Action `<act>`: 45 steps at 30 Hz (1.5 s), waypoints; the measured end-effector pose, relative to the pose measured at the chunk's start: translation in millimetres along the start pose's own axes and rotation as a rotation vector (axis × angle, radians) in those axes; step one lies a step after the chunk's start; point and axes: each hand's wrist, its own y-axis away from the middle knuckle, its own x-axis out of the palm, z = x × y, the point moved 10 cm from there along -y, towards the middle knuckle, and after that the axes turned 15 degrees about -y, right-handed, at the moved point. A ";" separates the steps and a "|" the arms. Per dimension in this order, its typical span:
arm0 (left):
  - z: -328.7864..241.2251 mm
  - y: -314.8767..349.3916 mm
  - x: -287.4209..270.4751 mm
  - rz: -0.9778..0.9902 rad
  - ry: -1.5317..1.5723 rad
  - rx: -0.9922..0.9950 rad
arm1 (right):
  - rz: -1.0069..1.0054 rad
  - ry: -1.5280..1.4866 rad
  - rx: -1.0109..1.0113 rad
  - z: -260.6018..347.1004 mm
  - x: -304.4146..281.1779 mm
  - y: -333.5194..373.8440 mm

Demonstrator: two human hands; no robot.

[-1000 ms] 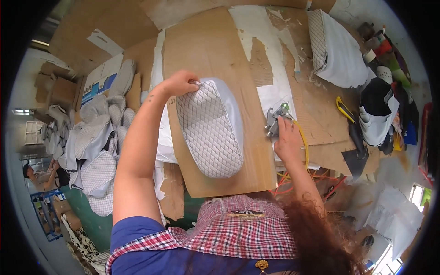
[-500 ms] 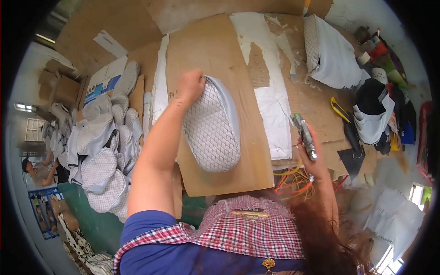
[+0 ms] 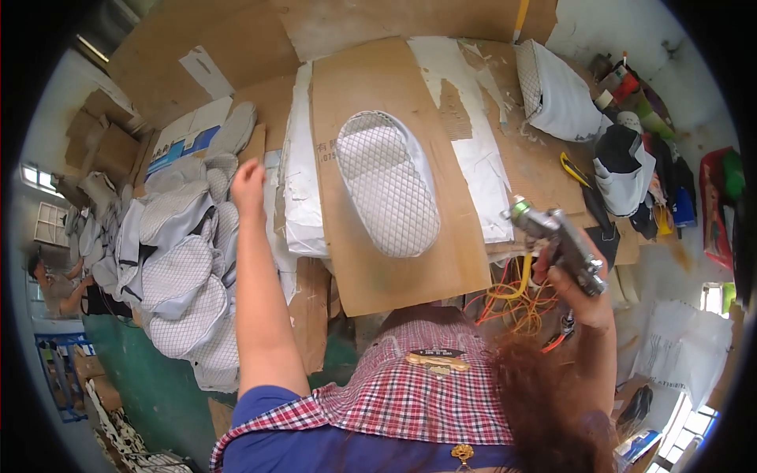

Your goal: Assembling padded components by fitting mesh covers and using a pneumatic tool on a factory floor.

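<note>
A pale grey oval fabric piece (image 3: pixel 388 189) with a diamond-quilted face lies on a brown cardboard sheet (image 3: pixel 410 284) in front of me. Its smooth grey side edge shows along the right. My right hand (image 3: pixel 582 298) grips a metal spray gun (image 3: pixel 561 243) to the right of the cardboard, its nozzle end toward the upper left. My left hand (image 3: pixel 249 186) is off the piece, loosely closed, with nothing visible in it. It hovers by the right edge of a heap of similar grey quilted pieces (image 3: pixel 180 284).
A yellow hose (image 3: pixel 527 276) and tangled orange cords hang below the table's front edge. At the right lie a yellow-handled cutter (image 3: pixel 574 169), a white bag with a black lining (image 3: pixel 623 169) and a rolled quilted piece (image 3: pixel 556 91). Another person (image 3: pixel 59 284) is at far left.
My left hand has let go of the oval piece's far end and moved left toward the heap. My right hand has moved right with the spray gun, which is now turned more sideways.
</note>
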 end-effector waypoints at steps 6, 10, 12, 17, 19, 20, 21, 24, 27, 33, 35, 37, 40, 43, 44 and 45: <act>124.9 142.1 -76.6 -0.033 0.039 -0.277 | 0.064 0.053 -0.043 11.5 46.9 42.3; 178.7 208.8 -93.1 0.027 -0.024 -0.419 | -0.073 -0.013 -0.021 12.7 64.6 55.6; 184.8 222.7 -95.3 0.046 0.001 -0.414 | 0.020 0.031 -0.063 19.9 86.5 66.4; 183.2 235.5 -98.8 0.080 0.022 -0.414 | -0.186 0.169 -0.071 26.8 77.2 94.8; 181.3 238.4 -93.9 0.129 0.059 -0.391 | -0.116 0.212 -0.038 31.3 85.6 112.0; 181.3 238.9 -93.8 0.131 0.065 -0.392 | -0.049 0.247 -0.003 30.0 94.2 119.5; 178.3 239.9 -93.8 0.136 0.046 -0.390 | -0.047 0.202 -0.029 29.8 98.4 128.0; 181.4 246.8 -88.6 0.162 0.050 -0.388 | -0.219 0.215 -0.048 38.8 85.8 137.8; 182.6 253.2 -82.0 0.196 0.049 -0.379 | -0.216 0.210 -0.040 40.7 93.5 145.3; 171.7 262.8 -67.2 0.272 0.015 -0.359 | -0.250 0.211 -0.068 39.6 85.6 168.2; 172.3 263.7 -64.8 0.283 0.011 -0.365 | -0.191 0.231 -0.025 36.5 85.2 180.1; 171.2 263.7 -65.0 0.276 0.016 -0.343 | -0.059 0.252 -0.040 32.8 94.2 191.5; 172.2 266.8 -63.2 0.286 0.039 -0.355 | -0.229 0.205 -0.005 37.5 84.8 204.8; 177.2 269.6 -60.2 0.281 0.053 -0.362 | -0.221 0.166 0.021 36.6 78.6 213.8; 178.9 270.3 -59.9 0.281 0.054 -0.365 | -0.172 0.178 0.065 32.9 82.4 216.2; 178.9 271.3 -58.9 0.293 0.048 -0.366 | -0.172 0.183 0.057 30.5 84.8 218.4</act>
